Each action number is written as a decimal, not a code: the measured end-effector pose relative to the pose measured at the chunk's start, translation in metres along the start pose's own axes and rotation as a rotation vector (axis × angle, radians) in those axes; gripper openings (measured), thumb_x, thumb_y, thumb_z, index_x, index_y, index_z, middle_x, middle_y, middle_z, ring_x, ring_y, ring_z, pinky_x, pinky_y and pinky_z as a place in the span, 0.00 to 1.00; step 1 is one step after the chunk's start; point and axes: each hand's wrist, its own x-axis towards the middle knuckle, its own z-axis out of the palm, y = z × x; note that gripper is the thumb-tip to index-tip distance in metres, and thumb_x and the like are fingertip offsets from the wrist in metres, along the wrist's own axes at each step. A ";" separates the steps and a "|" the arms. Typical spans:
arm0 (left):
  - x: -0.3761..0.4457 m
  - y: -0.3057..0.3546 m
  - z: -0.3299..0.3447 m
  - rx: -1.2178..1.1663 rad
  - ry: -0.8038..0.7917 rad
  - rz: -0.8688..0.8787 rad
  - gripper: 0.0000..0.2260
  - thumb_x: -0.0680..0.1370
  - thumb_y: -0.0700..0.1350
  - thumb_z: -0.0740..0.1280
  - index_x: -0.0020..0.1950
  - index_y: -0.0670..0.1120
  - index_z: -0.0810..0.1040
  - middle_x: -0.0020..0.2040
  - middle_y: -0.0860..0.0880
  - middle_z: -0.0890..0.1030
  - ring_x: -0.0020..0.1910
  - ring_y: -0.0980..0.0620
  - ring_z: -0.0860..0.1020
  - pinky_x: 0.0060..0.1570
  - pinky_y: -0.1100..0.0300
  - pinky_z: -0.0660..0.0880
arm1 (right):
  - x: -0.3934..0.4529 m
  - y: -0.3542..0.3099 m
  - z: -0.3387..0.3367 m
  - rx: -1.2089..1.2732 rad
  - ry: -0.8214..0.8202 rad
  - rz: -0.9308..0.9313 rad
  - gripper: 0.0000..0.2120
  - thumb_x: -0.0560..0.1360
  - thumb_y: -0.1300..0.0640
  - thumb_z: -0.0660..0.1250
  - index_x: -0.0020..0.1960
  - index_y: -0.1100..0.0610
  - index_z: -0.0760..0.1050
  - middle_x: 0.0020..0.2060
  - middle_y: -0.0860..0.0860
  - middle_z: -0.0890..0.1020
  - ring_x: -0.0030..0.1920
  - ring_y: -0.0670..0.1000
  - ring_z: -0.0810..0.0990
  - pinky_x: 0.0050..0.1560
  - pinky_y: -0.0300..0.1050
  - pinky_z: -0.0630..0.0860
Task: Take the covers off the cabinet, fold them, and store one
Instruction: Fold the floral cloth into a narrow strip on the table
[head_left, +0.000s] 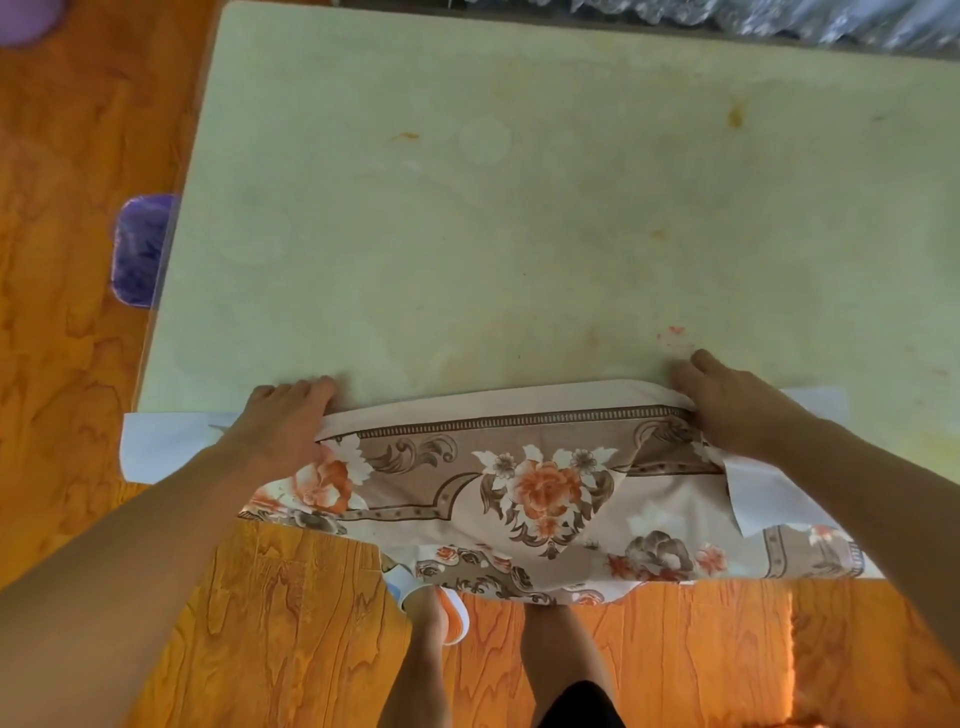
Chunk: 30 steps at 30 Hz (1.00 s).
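A floral cover (545, 488), beige with orange and brown flowers, hangs over the near edge of the pale green cabinet top (519, 208). Its upper hem lies along that edge and the rest drapes toward the floor. My left hand (280, 421) grips the cover's upper left corner, fingers curled over the hem. At the upper right corner my right hand (727, 405) grips the hem the same way. A white sheet (156, 441) lies under the cover; it sticks out past both hands and shows again at the right (769, 499).
Orange wood-grain floor (78, 312) surrounds the cabinet. A purple plastic stool (140, 249) stands half under its left side. Crinkled silver wrap (779, 21) lies along the far edge. My legs and one orange-soled slipper (452, 618) are below the hanging cover.
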 end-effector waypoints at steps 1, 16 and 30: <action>-0.002 0.001 0.000 -0.039 -0.024 -0.009 0.25 0.73 0.55 0.76 0.63 0.52 0.66 0.56 0.52 0.80 0.54 0.47 0.79 0.57 0.51 0.74 | -0.001 -0.004 -0.001 -0.018 0.006 0.010 0.19 0.68 0.65 0.69 0.57 0.59 0.71 0.46 0.56 0.77 0.40 0.62 0.80 0.38 0.51 0.74; -0.044 -0.030 -0.133 -0.062 -0.513 0.076 0.18 0.73 0.49 0.76 0.61 0.55 0.77 0.54 0.56 0.81 0.51 0.56 0.80 0.54 0.60 0.76 | -0.023 -0.005 -0.132 -0.240 -0.460 0.311 0.17 0.69 0.61 0.74 0.58 0.54 0.78 0.52 0.52 0.81 0.52 0.54 0.82 0.51 0.46 0.80; 0.102 0.048 -0.276 0.054 0.819 -0.369 0.18 0.74 0.37 0.66 0.64 0.42 0.72 0.58 0.36 0.79 0.61 0.33 0.75 0.66 0.37 0.67 | 0.097 0.093 -0.224 -0.460 0.281 0.772 0.17 0.78 0.50 0.59 0.65 0.53 0.75 0.60 0.52 0.81 0.69 0.59 0.70 0.77 0.67 0.44</action>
